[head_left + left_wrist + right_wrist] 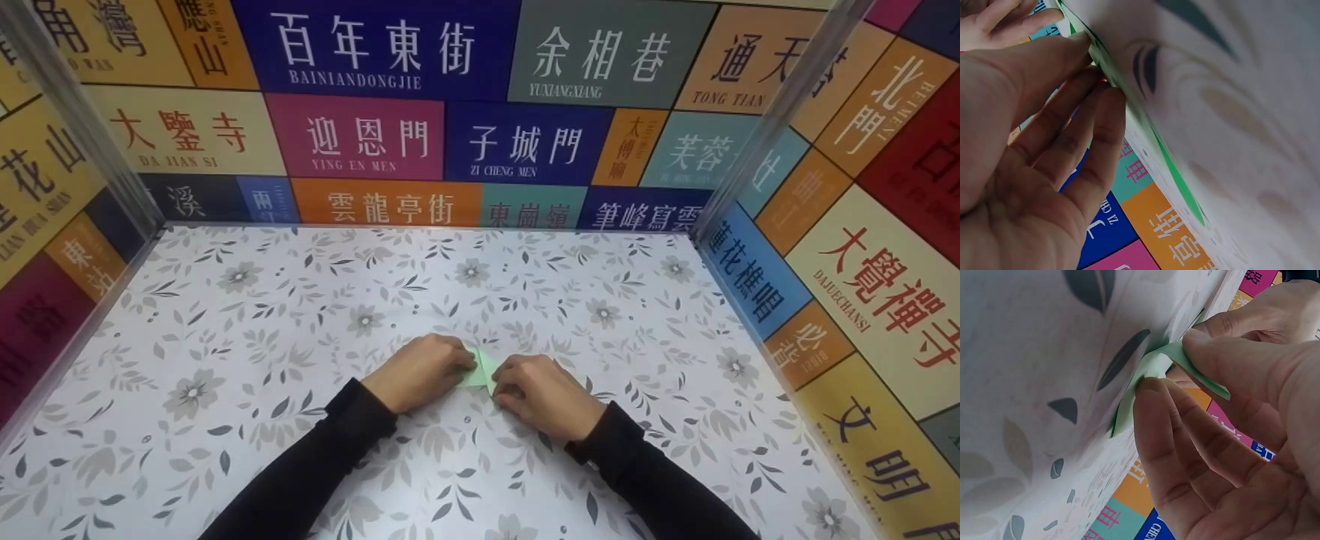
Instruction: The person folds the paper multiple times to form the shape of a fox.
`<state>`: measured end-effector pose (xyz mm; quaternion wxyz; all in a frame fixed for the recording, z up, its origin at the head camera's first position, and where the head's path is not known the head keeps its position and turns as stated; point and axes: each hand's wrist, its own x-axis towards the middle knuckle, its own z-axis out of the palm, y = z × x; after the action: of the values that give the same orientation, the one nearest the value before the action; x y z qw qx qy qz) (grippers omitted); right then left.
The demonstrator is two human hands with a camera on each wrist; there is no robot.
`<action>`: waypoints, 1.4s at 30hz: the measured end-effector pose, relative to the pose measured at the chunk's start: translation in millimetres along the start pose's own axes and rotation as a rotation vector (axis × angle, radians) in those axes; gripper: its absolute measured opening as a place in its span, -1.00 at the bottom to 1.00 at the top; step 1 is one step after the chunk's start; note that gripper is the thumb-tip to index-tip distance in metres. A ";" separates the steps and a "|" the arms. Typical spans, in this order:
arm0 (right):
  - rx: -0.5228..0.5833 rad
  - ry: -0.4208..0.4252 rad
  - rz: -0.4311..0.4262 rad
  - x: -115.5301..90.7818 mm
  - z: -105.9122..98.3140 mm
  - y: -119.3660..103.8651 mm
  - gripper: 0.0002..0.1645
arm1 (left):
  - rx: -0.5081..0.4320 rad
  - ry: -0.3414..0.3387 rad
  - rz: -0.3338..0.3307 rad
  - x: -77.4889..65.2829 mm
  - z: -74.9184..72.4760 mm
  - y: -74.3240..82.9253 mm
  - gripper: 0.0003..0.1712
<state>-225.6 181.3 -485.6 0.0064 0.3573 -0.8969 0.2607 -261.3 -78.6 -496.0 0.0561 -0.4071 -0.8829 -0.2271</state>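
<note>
A small piece of light green paper point(480, 369) lies on the patterned tabletop with part of it folded up. My left hand point(426, 373) holds its left side; thumb and fingertips come together at the paper's edge point(1182, 183) against the table. From the other side, my right hand point(544, 396) pinches a raised flap point(1199, 374) between thumb and fingers. Its other fingertips touch the lower part of the sheet, close to the surface. The two hands are close together, and their fingers hide part of the paper.
White table covering point(300, 442) with grey flowers and leaves spreads around the hands. Colourful panels with Chinese lettering point(356, 139) stand at the back and both sides. Clear corner strips point(787, 97) join the panels.
</note>
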 end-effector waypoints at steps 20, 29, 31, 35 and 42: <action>-0.024 -0.007 -0.016 -0.2 0.1 -1.9 -0.95 | -0.017 -0.039 -0.096 -2.4 0.1 5.0 -0.51; -0.039 0.002 -0.032 0.6 1.0 -2.2 -0.94 | 0.079 -0.047 -0.040 -2.7 2.5 5.7 -0.60; -0.038 0.002 -0.038 0.8 1.0 -2.2 -0.94 | 0.096 -0.047 -0.029 -3.3 3.1 4.8 -0.60; -0.033 0.005 -0.044 0.8 0.9 -2.3 -0.93 | 0.113 -0.051 -0.012 -3.9 3.9 3.9 -0.59; -0.024 -0.007 -0.036 1.2 1.5 -2.0 -0.95 | 0.143 -0.054 0.025 -3.3 5.1 5.0 -0.55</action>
<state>-224.9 178.6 -485.7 0.0123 0.3743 -0.8934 0.2484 -255.0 -75.7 -499.7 0.0642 -0.4191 -0.8928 -0.1520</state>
